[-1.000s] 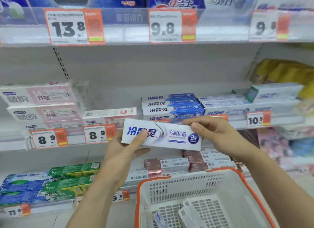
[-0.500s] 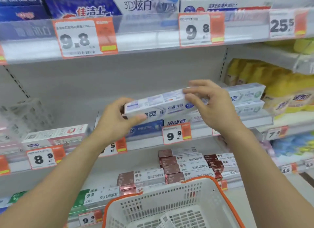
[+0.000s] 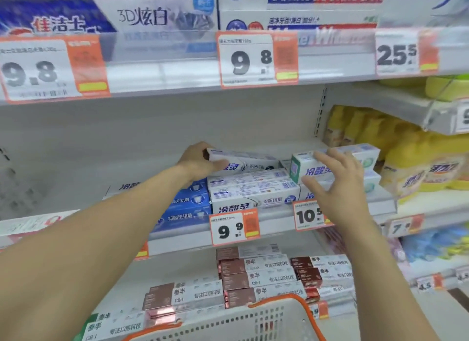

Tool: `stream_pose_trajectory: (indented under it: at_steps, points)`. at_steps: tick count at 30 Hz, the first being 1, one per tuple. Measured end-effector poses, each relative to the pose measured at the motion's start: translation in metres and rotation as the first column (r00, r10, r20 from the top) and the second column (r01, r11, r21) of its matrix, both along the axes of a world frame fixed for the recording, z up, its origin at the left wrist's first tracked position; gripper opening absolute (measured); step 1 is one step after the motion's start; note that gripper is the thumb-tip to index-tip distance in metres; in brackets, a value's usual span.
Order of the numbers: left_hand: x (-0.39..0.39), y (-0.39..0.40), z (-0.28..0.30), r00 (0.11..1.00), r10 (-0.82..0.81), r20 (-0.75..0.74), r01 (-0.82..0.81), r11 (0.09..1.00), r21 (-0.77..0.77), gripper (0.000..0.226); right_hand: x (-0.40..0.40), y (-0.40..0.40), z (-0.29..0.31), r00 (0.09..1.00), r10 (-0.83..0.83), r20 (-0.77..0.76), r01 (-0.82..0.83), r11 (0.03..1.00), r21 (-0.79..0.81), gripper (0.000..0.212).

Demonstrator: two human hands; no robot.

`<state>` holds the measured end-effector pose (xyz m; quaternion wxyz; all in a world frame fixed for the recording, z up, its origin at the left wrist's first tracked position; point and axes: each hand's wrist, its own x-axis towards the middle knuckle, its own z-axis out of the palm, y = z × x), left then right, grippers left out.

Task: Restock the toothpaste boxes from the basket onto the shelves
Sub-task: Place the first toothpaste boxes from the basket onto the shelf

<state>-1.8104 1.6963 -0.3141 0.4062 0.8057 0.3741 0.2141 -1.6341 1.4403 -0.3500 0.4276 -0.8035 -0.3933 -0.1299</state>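
White box: a toothpaste box [image 3: 243,160] lies on top of the white-and-blue stack [image 3: 253,191], directly above the 9.9 price tag [image 3: 234,230].
Left hand: the left hand [image 3: 200,161] is wrapped round the left end of that box, thumb under, fingers hidden behind it.
Right hand: the right hand [image 3: 337,186], right of the 9.9 price tag, rests with spread, nearly straight fingers against a green-ended box [image 3: 330,163]; it touches it and does not clamp it.
Progress: this box looks all but seated, though not yet let go. How many went up already cannot be told.
Left to do: the basket [image 3: 266,318] sits below the 9.9 price tag; its contents are out of view, so the remaining count is unknown.
Surface: a pale metal shelf [image 3: 279,213] with a clear front rail carrying orange-edged tags.
Room: a shop aisle; brown-ended boxes [image 3: 253,277] below the tag, yellow bottles [image 3: 406,168] far to its right, larger boxes above.
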Motion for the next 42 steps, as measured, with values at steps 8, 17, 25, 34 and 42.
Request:
stream_pose_trajectory:
  at_steps: [8,17,25,34,42]
  points:
    - [0.004,0.003,0.017,0.947,-0.233,-0.221,0.222,0.972,-0.075,0.045,-0.006,0.0,0.002,0.997,0.022,-0.069,-0.02,0.999,0.035,0.052]
    - [0.002,0.002,0.022,0.893,-0.281,-0.351,0.283,0.958,-0.047,0.038,-0.008,-0.002,0.005,0.995,0.041,-0.089,-0.04,0.999,0.017,0.054]
    - [0.02,-0.013,0.024,0.875,-0.222,-0.431,0.327,0.926,0.188,0.056,-0.009,-0.002,0.006,0.995,0.04,-0.097,-0.039,0.999,0.018,0.054]
    - [0.002,-0.005,0.019,0.733,-0.197,-0.651,0.357,0.926,0.121,0.05,-0.008,-0.002,0.006,0.993,0.051,-0.109,-0.049,0.998,0.027,0.054]
    - [-0.003,-0.015,-0.002,0.78,-0.281,-0.56,0.512,0.801,0.311,0.059,-0.01,-0.003,0.006,0.994,0.045,-0.102,-0.044,0.999,0.02,0.053]
